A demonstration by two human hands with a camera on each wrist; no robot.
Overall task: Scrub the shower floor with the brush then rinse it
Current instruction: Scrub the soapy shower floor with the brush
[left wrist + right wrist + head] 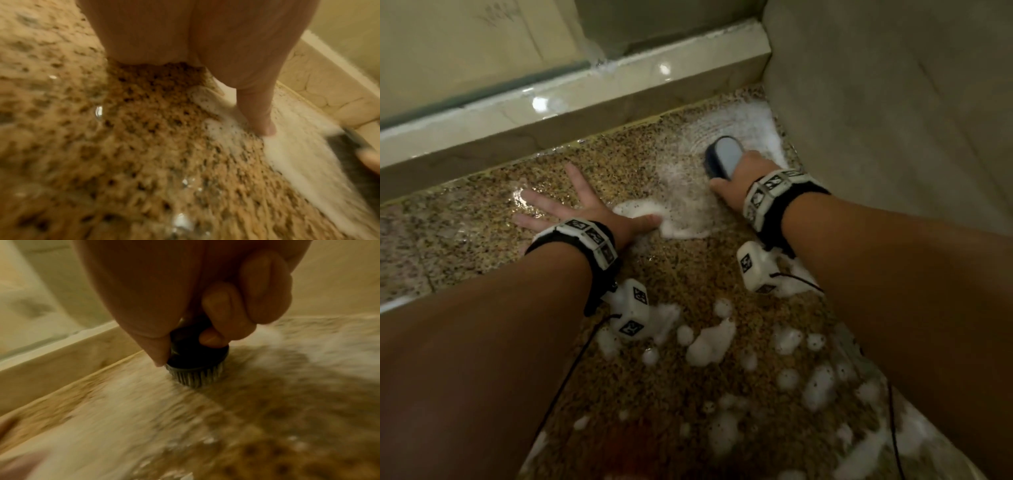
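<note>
Right hand (744,178) grip curled round brush (724,156), left hand (582,210) splayed flat on wet floor (482,212)

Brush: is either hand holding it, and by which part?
The right hand grips the brush by its dark upper body, fingers curled round it above the bristles. The left hand holds nothing; it rests flat on the shower floor.

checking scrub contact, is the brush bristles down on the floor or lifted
Bristles down: the brush stands on the foamy shower floor, bristle tips touching it, right hand gripping its top.
</note>
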